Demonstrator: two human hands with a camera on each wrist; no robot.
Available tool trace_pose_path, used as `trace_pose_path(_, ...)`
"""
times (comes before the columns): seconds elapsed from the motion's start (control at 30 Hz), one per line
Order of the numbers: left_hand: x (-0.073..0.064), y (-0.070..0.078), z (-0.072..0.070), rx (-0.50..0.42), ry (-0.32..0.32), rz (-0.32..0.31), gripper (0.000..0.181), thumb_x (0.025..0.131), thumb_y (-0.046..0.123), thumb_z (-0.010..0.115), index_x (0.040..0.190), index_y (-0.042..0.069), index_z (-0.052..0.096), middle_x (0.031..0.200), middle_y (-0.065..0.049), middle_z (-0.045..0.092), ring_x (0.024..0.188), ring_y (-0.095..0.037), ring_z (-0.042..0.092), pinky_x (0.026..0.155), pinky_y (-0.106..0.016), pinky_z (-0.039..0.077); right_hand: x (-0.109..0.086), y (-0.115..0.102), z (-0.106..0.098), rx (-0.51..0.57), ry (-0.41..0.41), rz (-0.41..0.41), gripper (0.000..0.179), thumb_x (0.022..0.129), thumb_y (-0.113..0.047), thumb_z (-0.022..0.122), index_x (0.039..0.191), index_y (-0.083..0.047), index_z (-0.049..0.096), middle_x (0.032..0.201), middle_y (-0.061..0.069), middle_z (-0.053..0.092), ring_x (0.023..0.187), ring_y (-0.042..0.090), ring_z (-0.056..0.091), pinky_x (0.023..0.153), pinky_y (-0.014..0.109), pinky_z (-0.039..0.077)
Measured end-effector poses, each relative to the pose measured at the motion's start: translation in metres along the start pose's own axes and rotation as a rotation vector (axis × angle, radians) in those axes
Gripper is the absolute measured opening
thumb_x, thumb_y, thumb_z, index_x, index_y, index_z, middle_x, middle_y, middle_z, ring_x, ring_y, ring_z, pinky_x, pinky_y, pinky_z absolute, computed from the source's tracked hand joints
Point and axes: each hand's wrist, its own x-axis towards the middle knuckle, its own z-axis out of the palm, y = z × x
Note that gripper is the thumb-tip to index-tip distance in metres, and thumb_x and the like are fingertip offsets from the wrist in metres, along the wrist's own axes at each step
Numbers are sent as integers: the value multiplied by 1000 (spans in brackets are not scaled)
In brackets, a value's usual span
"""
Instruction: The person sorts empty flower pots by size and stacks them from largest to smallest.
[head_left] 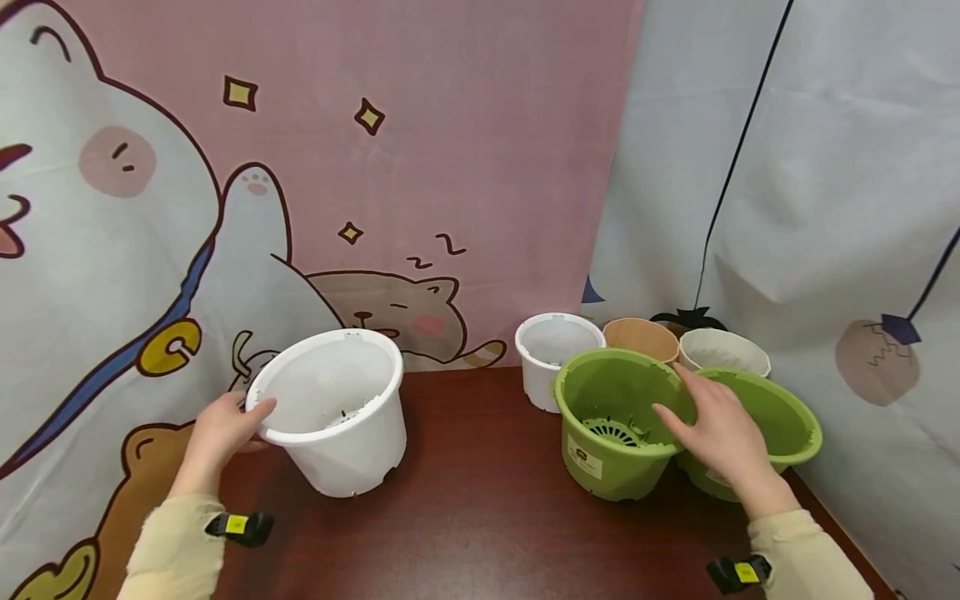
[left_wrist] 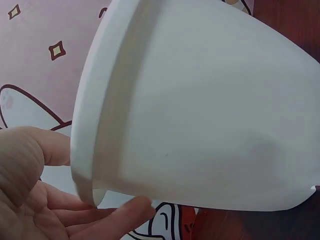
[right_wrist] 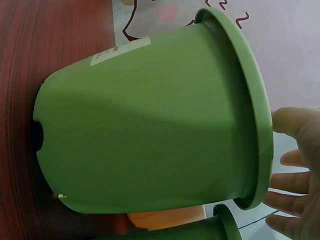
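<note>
White pot (head_left: pixel 345 454) at the left of the dark red surface (head_left: pixel 465 508): your left grip (head_left: pixel 228 429) pinches its rim, thumb over the inner side, fingers under the lip outside; that forearm rises from the lower left; your right grip (head_left: pixel 720 425) is loose, fingers spread and thumb apart, at the right rim of the nearer green pot (head_left: pixel 611 462), which stands right of centre; whether it bears on that rim you cannot tell; your right forearm slants in from the lower right, partly covering another green pot (head_left: pixel 783 417).
</note>
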Motion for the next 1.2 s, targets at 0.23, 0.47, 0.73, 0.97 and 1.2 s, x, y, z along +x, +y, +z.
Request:
trace_pose_path(0.23,4,0,0,-7,-9,-30,51,99,25,55,121,-21,48,97,-29,62,72,-26,68,69,-44,61,5,4,-1,-4,-10,-6,71,92,-36,70,143,5,44,131,33,52,115,55,47,91,69,40)
trace_pose_path(0.47,6,2,-1,47,52,-53,38,92,16,55,108,-19,56,87,-25,64,70,-27,65,67,-44,59,9,7,-3,5,-29,1,70,92,-36,69,143,5,44,133,33,52,115,55,47,91,69,40)
trace_pose_path(0.73,6,2,4,-8,96,-80,32,87,8,54,105,-18,57,82,-24,64,62,-23,64,56,-37,59,13,12,-6,3,-45,-1,69,94,-39,67,143,5,44,133,32,53,114,56,48,88,69,41)
trace_pose_path(0.97,6,6,7,-43,99,-88,38,87,8,54,112,-21,57,91,-30,63,62,-24,66,57,-39,60,18,15,-8,5,-57,4,69,95,-40,65,143,4,44,132,31,53,114,55,49,87,69,42)
trace_pose_path(1.2,4,14,11,-52,93,-59,41,88,8,54,117,-20,57,98,-32,63,63,-23,66,56,-36,60,20,16,-9,-4,-69,12,68,95,-41,64,142,6,45,129,32,54,113,55,50,87,69,43)
